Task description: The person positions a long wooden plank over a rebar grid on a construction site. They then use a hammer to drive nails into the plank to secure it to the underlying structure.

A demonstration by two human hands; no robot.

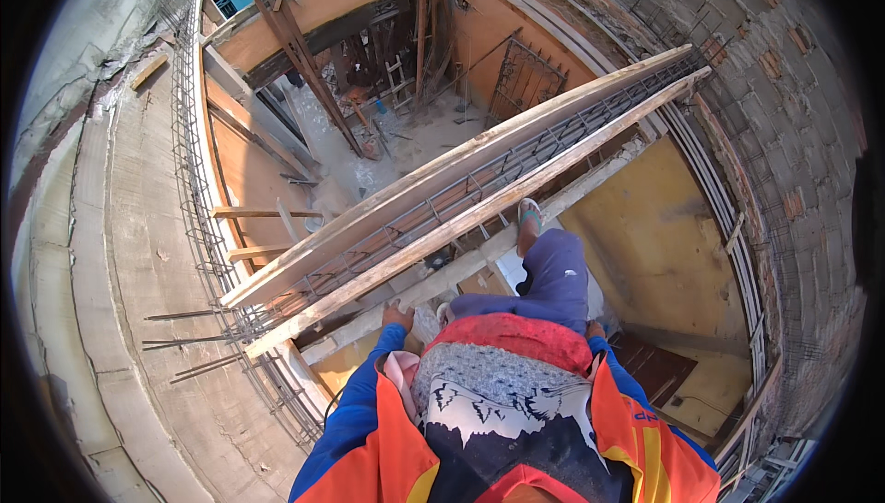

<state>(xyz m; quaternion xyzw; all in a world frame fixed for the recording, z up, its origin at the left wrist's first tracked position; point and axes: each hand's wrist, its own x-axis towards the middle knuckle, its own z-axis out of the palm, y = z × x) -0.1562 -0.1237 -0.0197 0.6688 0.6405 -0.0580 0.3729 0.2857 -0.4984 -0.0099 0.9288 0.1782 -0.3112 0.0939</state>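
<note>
Head: left hand (pixel 397 316) on concrete (pixel 442 283), seemingly.

Building site, open-air — steel rebar cage (pixel 470 188) between boards of timber formwork (pixel 479 211), spanning roofless rooms; rough brick wall (pixel 774 134) at right, slanting timber props (pixel 300 51), debris-strewn floor (pixel 406 148) below.
</note>
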